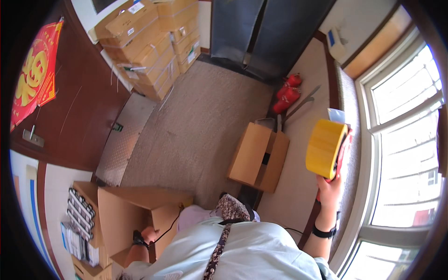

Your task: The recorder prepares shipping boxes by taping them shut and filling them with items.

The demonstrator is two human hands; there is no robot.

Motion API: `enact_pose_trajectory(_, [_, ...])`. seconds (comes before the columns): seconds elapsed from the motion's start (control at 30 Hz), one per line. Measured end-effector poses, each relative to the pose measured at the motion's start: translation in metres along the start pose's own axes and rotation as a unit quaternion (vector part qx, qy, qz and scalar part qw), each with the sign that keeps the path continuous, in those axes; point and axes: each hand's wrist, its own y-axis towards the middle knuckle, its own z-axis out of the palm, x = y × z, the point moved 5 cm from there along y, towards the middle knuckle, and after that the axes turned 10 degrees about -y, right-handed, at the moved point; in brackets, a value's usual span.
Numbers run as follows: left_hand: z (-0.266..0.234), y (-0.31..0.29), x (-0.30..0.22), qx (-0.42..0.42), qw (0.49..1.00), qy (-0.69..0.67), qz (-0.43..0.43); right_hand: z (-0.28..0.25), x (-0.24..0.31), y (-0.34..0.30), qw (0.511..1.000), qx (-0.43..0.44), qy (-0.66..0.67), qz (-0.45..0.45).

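My right hand (pixel 329 192) is raised at the right near the window sill and grips the red handle of a tape dispenser (pixel 326 148) that carries a thick yellow roll. My left hand (pixel 148 234) is low at the left, resting on a flap of an open cardboard box (pixel 122 214) on the floor; a thin dark cord runs past that hand. The fingers of the left hand are curled against the cardboard and partly hidden by the flap.
A second, closed cardboard box (pixel 258 156) leans against the wall below the sill. Red fire extinguishers (pixel 288 93) stand by dark doors (pixel 266 32). Stacked cartons (pixel 149 42) fill the far left corner. Another box with striped packs (pixel 80 219) sits beside a brown door (pixel 70 116).
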Motion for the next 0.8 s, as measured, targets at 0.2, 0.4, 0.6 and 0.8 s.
enact_pose_trajectory(0.2, [-0.069,-0.037,-0.099,-0.094,0.996,0.005,0.002,0.036,0.011,0.052,0.997,-0.018,-0.017,-0.075])
enact_pose_trajectory(0.4, [-0.142,-0.014,-0.17,-0.167,0.986,-0.026,-0.004,0.093,0.029,0.107,0.996,-0.049,-0.069,0.032])
enact_pose_trajectory(0.6, [-0.209,0.025,-0.191,-0.221,0.971,0.084,0.039,0.107,0.079,0.125,0.984,-0.124,-0.124,0.029])
enact_pose_trajectory(0.8, [-0.263,0.059,-0.254,-0.159,0.985,0.011,0.058,0.092,0.074,0.141,0.956,-0.219,-0.193,-0.008])
